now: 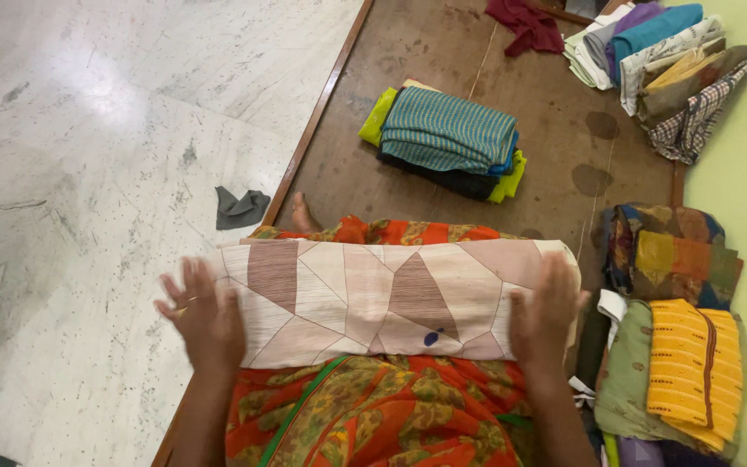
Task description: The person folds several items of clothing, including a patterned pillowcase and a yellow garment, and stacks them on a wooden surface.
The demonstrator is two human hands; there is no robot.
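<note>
Across lap, folded beige cloth [382, 298], long axis left to right. Left hand [205, 320] spread, at left end; right hand [545, 316] flat, fingers together, pressing right end. Ahead on brown mat [443, 39], striped teal pile [447, 138]; right edge, yellow cloth [693, 367]. Nothing blocks.

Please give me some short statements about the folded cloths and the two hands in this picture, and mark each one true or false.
1. Both hands, left hand and right hand, rest flat on the beige folded cloth with brown geometric lines. True.
2. That cloth lies on the white marble floor. False: it lies across the person's lap.
3. A teal striped folded cloth tops a small stack on the brown mat. True.
4. The small grey scrap of cloth lies on the brown mat. False: it is on the marble floor.
</note>
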